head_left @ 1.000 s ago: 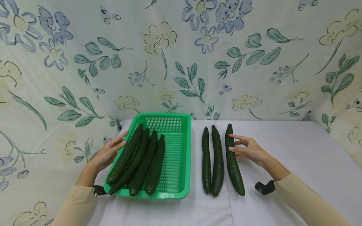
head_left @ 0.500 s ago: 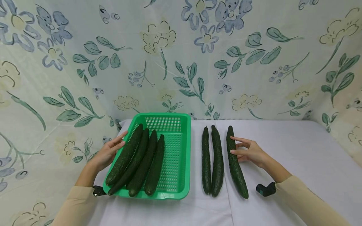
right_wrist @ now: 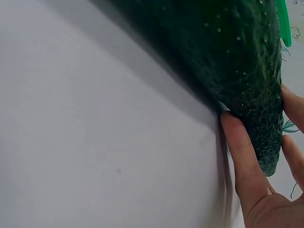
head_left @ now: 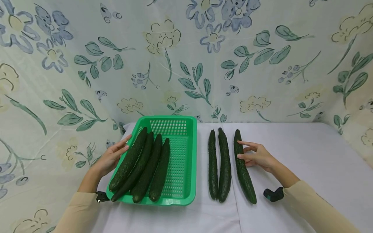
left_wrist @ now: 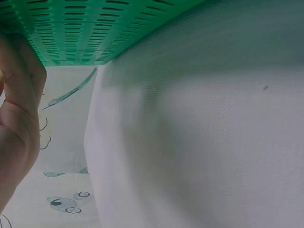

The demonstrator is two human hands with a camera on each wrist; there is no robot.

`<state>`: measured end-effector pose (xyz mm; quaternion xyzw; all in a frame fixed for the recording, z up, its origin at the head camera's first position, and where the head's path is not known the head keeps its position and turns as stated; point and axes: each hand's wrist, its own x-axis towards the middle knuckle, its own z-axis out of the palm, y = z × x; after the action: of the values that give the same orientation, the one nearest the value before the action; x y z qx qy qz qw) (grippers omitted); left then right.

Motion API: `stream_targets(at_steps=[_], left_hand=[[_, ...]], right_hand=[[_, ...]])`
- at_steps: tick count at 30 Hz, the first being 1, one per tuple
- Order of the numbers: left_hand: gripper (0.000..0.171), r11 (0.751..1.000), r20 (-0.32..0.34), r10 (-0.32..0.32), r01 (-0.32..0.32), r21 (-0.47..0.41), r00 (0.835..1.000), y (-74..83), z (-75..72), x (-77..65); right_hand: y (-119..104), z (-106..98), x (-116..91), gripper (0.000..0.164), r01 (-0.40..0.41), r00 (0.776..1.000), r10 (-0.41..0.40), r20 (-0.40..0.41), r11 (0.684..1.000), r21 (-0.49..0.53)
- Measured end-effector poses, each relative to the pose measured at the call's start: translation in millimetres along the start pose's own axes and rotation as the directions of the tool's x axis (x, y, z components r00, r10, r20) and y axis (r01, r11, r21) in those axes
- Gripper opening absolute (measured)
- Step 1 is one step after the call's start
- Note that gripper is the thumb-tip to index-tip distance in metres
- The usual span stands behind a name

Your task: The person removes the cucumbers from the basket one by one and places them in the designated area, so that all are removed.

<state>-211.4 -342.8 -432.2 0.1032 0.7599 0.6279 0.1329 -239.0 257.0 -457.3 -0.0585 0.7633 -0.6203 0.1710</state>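
Observation:
My right hand [head_left: 257, 157] holds the rightmost cucumber [head_left: 244, 171] near its far end. In the right wrist view, one finger [right_wrist: 240, 152] lies along one side of this cucumber, with other fingertips on the opposite side. Two more cucumbers [head_left: 213, 165] lie close together to its left, lengthwise on the white cloth. My left hand [head_left: 110, 159] grips the left rim of a green plastic basket [head_left: 190, 161]. Several dark green cucumbers [head_left: 158, 168] lie side by side in the basket's left half. In the left wrist view, the fingers [left_wrist: 21, 71] meet the basket's slotted outer side.
A white cloth [head_left: 291, 142] covers the table. Behind it hangs a floral curtain [head_left: 215, 84], which also runs down the left side. A black wrist device [head_left: 274, 194] sits at the right sleeve.
The right hand has shifted the rightmost cucumber slightly right and nearer, its near end swinging right; over the last half second it stays almost still. The left hand and basket have hardly moved.

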Motion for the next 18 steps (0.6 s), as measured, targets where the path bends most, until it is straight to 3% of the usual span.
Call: stream_targets(at_steps=[18], left_hand=[[0.056, 1.000, -0.003, 0.002, -0.002, -0.006, 1.000, -0.5, 1.0, 0.0]], right_hand=[[-5.8, 4.4, -0.2, 0.080, -0.047, 0.997, 0.045, -0.055, 0.999, -0.021]])
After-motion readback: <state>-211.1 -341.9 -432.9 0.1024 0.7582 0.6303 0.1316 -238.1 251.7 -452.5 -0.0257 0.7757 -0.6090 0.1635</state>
